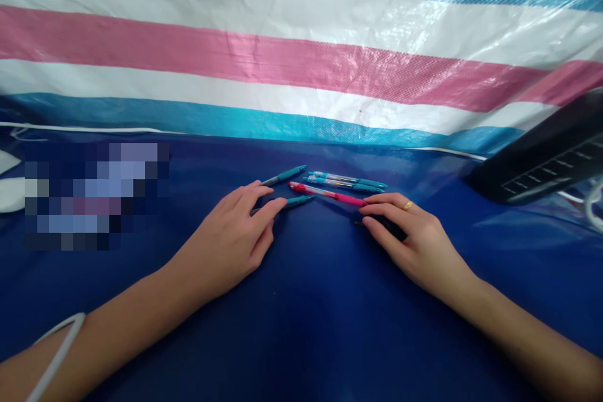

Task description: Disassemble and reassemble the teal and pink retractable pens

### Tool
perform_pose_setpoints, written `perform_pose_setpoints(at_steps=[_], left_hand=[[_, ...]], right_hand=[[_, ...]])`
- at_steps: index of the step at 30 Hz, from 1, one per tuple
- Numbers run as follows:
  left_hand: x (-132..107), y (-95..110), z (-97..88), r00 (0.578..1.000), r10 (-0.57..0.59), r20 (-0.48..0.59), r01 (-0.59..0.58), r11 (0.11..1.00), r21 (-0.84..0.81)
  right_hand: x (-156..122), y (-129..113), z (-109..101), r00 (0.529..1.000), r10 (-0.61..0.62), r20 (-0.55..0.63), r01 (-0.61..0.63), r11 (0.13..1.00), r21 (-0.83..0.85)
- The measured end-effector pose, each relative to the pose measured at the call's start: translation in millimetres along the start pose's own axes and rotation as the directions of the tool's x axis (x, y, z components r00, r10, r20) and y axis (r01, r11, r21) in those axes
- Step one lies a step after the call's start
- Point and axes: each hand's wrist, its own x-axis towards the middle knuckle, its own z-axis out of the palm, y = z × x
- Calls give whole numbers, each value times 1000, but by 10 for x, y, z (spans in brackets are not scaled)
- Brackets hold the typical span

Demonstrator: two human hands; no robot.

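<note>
Okay, pens lying loose mid-frame on blue worktop (311,326), none lifted so far: teal pen (284,174), two blue pens (346,180) side by side, pink pen (325,193). Left hand (226,242) lies relaxed, fingers partly open, over 2nd teal pen (301,200) at centre, grip unclear. Right hand (414,242), w/ gold ring (407,205), sits lower right of pink pen, fingertips at its tip, dark item (384,227) half hidden beneath, can't tell if held.
</note>
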Motion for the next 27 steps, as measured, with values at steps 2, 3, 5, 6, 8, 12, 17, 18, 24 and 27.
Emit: perform_pose_setpoints(at_steps=[2, 3, 5, 6, 8, 12, 17, 18, 24, 27], left_hand=[[-5, -2, 1, 1000, -20, 13, 20, 1000, 12], [-6, -4, 1, 1000, -25, 17, 24, 1000, 18], [-6, -6, 6, 999, -30, 21, 30, 999, 26], [-4, -7, 10, 999, -32, 18, 31, 999, 30], [0, -2, 15, 999, -34, 7, 34, 999, 41], [14, 13, 0, 999, 8, -37, -6, 998, 55], [27, 22, -39, 991, 124, -49, -123, 992, 19], [30, 32, -49, 990, 124, -62, -123, 992, 14], [36, 182, -145, 975, 137, -177, -144, 989, -28], [27, 239, -178, 959, 216, -185, -228, 973, -43]], right_hand=[[3, -23, -17, 998, 11, -68, -10, 1000, 20], [4, -34, -26, 995, 18, -100, -15, 1000, 27], [5, -57, -43, 988, 33, -153, -27, 999, 37], [5, -67, -50, 985, 37, -170, -30, 999, 42], [3, -84, -60, 980, 36, -194, -25, 998, 56], [-10, -121, -79, 971, 8, -240, 6, 998, 58], [-42, -199, -128, 939, -28, -344, 44, 998, 39], [-54, -212, -140, 929, -30, -369, 50, 998, 43], [-179, -264, -230, 946, -42, -321, 126, 961, 246], [-220, -316, -255, 993, -80, -82, 107, 899, 424]])
